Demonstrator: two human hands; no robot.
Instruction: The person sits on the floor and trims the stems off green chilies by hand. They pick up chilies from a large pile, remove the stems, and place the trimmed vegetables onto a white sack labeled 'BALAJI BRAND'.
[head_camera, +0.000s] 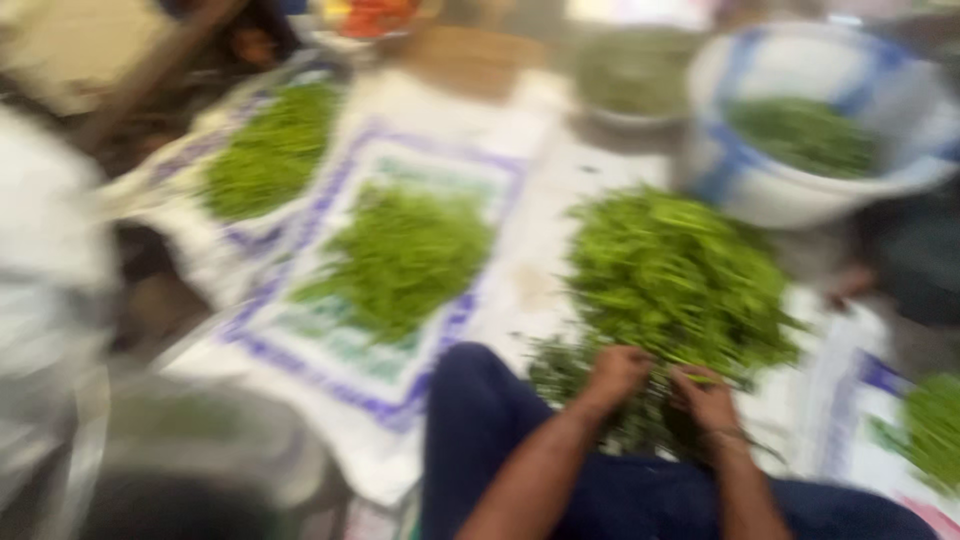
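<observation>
Both hands, left (617, 372) and right (706, 398), pinching green stems (672, 275) at pile edge; risking loose stems sliding off white sack (540, 270).

I see white woven sacks with blue-purple borders (330, 340) spread over the floor, a strip of brown floor (470, 55) at the top, a dull metal pot (200, 460) lower left, soft even light, everything blurred, possibly indoors
</observation>
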